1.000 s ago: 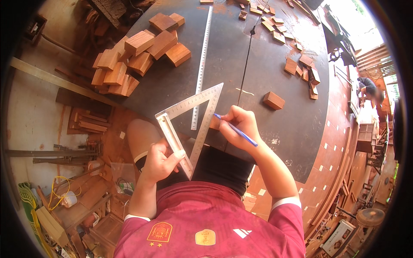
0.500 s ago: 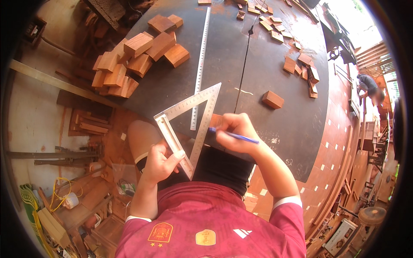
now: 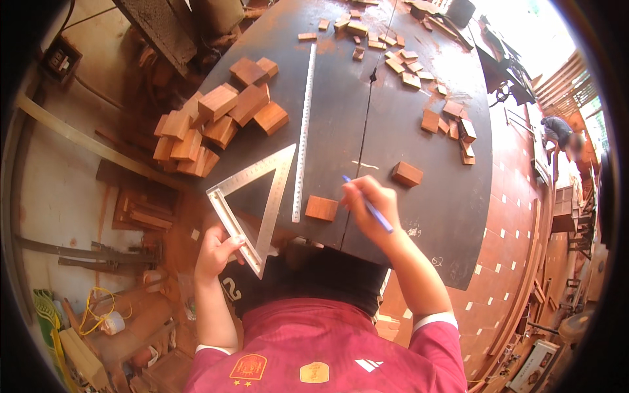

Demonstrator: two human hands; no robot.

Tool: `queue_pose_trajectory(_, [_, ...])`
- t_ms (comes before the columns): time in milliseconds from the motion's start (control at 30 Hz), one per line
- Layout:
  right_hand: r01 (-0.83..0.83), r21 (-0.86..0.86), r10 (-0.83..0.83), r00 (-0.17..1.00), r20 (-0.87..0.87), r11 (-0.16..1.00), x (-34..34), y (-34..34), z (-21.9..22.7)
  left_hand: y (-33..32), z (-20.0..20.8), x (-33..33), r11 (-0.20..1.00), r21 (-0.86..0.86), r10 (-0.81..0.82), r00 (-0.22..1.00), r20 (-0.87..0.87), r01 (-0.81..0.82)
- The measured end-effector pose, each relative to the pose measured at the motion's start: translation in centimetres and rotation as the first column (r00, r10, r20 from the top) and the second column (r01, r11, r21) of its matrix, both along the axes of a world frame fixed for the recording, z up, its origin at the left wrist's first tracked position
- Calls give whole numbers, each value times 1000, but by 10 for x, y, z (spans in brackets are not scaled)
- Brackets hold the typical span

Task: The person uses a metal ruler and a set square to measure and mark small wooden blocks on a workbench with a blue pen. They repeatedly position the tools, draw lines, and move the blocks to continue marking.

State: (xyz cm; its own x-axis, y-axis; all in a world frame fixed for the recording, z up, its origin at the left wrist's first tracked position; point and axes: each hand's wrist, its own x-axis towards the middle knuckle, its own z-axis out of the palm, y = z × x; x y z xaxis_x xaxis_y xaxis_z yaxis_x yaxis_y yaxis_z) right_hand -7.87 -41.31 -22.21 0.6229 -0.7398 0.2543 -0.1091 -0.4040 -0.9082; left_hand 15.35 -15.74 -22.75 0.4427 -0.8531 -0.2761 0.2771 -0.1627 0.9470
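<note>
My left hand (image 3: 219,249) grips a silver triangular set square (image 3: 278,187) by its thick edge, holding it at the table's near left edge. In my right hand (image 3: 373,204) is a blue pen (image 3: 378,217), its tip pointing up and left. A reddish-brown wooden block (image 3: 322,208) lies on the dark table between the two hands, closest to the right one. Beside it, a long steel ruler (image 3: 304,131) stretches away from me. A second block (image 3: 407,174) sits to the right, beyond my right hand.
Stacked wooden blocks (image 3: 219,103) fill the table's left side. Smaller offcuts (image 3: 411,80) are scattered at the far end and right. A dark seam (image 3: 369,105) runs down the table (image 3: 452,216). Another person (image 3: 558,131) bends over at the far right.
The set square has moved left with my left hand, away from the block and ruler. My right hand has shifted slightly right and down with the pen, leaving the near block uncovered.
</note>
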Motion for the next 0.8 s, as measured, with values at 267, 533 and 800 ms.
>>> queue_pose_trajectory(267, [-350, -399, 293, 936, -197, 848, 5, -4, -9, -21, -32, 15, 984, 92, 136, 976, 169, -153])
queue_pose_trajectory(533, [-178, -300, 144, 981, -134, 937, -2, -3, -2, -16, -43, 8, 898, 78, 383, 856, 347, -434])
queue_pose_trajectory(800, [66, -468, -112, 991, -72, 881, 6, -14, -10, -28, 19, -41, 909, -68, 286, 496, 820, -411])
